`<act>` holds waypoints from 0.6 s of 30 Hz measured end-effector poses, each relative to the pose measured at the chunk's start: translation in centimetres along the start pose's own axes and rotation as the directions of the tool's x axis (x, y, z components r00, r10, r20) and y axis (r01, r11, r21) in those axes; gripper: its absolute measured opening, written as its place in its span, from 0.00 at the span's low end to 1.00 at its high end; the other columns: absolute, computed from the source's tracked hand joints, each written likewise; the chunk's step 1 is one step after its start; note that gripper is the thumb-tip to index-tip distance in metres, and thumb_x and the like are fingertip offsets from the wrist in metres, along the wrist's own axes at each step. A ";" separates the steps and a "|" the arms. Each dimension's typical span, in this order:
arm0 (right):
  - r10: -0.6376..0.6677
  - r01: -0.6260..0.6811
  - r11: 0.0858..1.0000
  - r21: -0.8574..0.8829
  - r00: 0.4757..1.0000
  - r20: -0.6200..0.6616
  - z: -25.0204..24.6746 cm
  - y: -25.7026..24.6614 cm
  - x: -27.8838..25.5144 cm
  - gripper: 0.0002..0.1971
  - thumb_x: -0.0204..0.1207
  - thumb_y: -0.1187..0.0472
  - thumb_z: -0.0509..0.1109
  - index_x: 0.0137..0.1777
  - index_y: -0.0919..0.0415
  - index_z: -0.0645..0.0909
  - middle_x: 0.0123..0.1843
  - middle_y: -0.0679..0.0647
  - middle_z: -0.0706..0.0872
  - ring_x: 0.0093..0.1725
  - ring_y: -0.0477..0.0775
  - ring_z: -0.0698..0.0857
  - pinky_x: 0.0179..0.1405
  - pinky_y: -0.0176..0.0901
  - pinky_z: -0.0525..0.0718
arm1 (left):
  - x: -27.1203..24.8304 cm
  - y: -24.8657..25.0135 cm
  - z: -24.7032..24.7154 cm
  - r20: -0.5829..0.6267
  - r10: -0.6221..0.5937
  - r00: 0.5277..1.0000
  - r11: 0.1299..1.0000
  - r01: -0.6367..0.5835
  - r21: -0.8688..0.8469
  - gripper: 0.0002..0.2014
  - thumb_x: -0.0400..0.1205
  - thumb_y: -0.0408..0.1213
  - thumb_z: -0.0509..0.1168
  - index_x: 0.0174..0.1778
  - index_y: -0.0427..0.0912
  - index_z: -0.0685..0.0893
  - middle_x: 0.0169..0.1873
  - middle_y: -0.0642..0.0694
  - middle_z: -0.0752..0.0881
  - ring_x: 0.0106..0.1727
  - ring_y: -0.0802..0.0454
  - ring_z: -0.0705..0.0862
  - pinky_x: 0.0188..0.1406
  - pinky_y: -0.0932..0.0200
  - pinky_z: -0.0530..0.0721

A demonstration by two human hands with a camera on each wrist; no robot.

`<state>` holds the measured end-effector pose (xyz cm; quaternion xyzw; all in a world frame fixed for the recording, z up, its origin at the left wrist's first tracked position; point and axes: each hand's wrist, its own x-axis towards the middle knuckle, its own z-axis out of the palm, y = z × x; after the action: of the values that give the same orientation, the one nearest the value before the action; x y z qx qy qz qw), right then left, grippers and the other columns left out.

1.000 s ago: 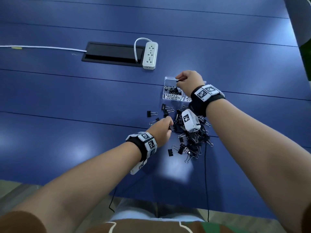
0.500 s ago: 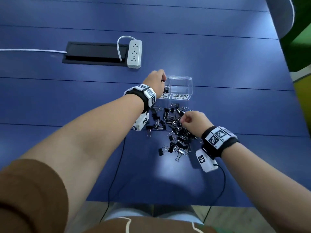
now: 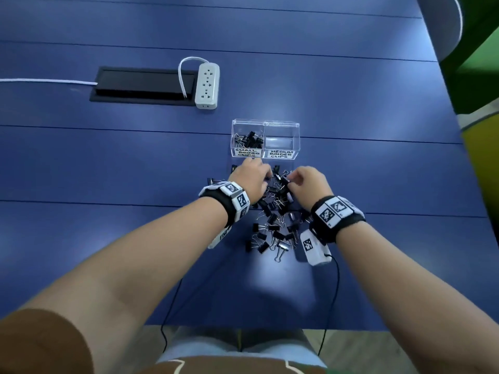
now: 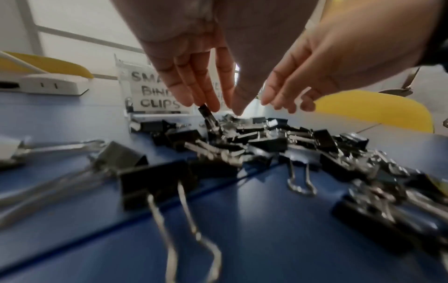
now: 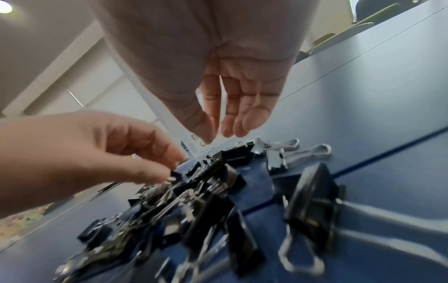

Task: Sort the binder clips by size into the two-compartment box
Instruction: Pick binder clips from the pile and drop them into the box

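A clear two-compartment box [image 3: 266, 122] stands on the blue table. Its left cell, labelled small binder clips, holds several black clips [image 3: 251, 140]; the right cell, labelled medium, looks empty. A pile of black binder clips [image 3: 272, 222] lies just in front of it. My left hand [image 3: 266, 175] is at the pile's far end, thumb and fingertips pinching a small clip [image 4: 206, 113] that stands up out of the heap. My right hand [image 3: 293, 179] hovers beside it with fingers [image 5: 232, 126] loosely hanging and nothing held.
A white power strip [image 3: 207, 86] and a black cable hatch [image 3: 143, 86] lie at the back left. Thin black wires [image 3: 334, 287] run from my wrists over the table's near edge. A green and yellow chair [image 3: 480, 130] stands at the right.
My left hand came back from the box's small cell to the pile and took hold of a clip. My right hand moved up the pile toward the box.
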<state>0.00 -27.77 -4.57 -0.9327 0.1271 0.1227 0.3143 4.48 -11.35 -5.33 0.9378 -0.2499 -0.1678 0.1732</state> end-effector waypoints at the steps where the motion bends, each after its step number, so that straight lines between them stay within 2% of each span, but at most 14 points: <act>1: -0.002 0.002 1.000 -0.011 1.000 -0.011 0.0 -0.1 0.7 0.06 0.74 0.64 0.66 0.49 0.57 0.83 0.50 0.53 0.81 0.48 0.53 0.80 0.54 0.41 0.78 | -0.3 -0.2 0.3 0.018 -0.018 1.000 1.000 0.018 0.013 0.12 0.81 0.36 0.63 0.60 0.44 0.80 0.59 0.43 0.79 0.65 0.43 0.73 0.65 0.47 0.77; 4: -0.028 0.027 0.998 -0.052 1.000 -0.005 0.7 -0.7 2.2 0.08 0.75 0.61 0.68 0.53 0.59 0.83 0.52 0.54 0.81 0.49 0.53 0.80 0.56 0.44 0.80 | -1.0 -0.5 0.2 0.042 -0.028 0.999 0.999 0.026 0.028 0.12 0.79 0.38 0.64 0.58 0.44 0.80 0.57 0.43 0.80 0.62 0.43 0.74 0.62 0.49 0.78; 7: 0.002 0.001 0.996 -0.087 0.999 0.039 1.7 -1.3 2.7 0.13 0.74 0.57 0.70 0.56 0.60 0.81 0.60 0.56 0.79 0.55 0.56 0.81 0.59 0.51 0.81 | -1.1 -0.5 -0.2 0.028 -0.039 0.999 0.999 0.039 0.006 0.10 0.77 0.39 0.63 0.54 0.44 0.80 0.53 0.44 0.82 0.59 0.44 0.76 0.58 0.50 0.77; 9: 0.029 -0.024 0.993 -0.111 0.999 0.044 2.2 -1.4 2.6 0.15 0.74 0.57 0.71 0.59 0.60 0.79 0.63 0.56 0.77 0.58 0.59 0.81 0.59 0.53 0.82 | -0.7 -0.5 -0.4 0.003 -0.066 0.998 0.997 0.066 -0.039 0.11 0.78 0.36 0.62 0.56 0.43 0.80 0.55 0.44 0.81 0.61 0.44 0.76 0.60 0.48 0.79; 13: 0.018 -0.009 0.988 -0.155 0.998 0.057 2.3 -1.6 2.2 0.10 0.75 0.61 0.66 0.55 0.61 0.80 0.60 0.59 0.78 0.57 0.62 0.80 0.57 0.54 0.82 | 0.4 0.0 0.0 0.039 -0.061 0.997 0.998 0.061 0.001 0.16 0.81 0.32 0.61 0.66 0.40 0.77 0.62 0.41 0.77 0.67 0.42 0.74 0.61 0.42 0.81; 16: 0.009 0.000 0.992 -0.130 0.998 0.068 1.9 -1.7 1.9 0.09 0.75 0.61 0.65 0.52 0.61 0.81 0.57 0.58 0.79 0.54 0.61 0.80 0.54 0.52 0.82 | 0.7 0.4 0.7 0.064 -0.068 0.996 0.995 0.063 0.071 0.14 0.80 0.29 0.62 0.62 0.38 0.77 0.58 0.39 0.75 0.62 0.39 0.76 0.53 0.42 0.84; 18: -0.008 0.012 0.995 -0.096 0.999 0.050 1.3 -1.9 1.8 0.09 0.75 0.61 0.64 0.50 0.61 0.83 0.54 0.58 0.81 0.51 0.60 0.82 0.52 0.50 0.83 | 0.7 0.4 0.8 0.053 -0.090 0.995 0.993 0.085 0.081 0.10 0.80 0.30 0.63 0.58 0.37 0.77 0.57 0.39 0.75 0.61 0.39 0.77 0.52 0.42 0.84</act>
<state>2.07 -25.82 -5.12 -0.9441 0.1087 0.1500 0.2726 4.58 -12.25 -6.02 0.9488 -0.2197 -0.1916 0.1217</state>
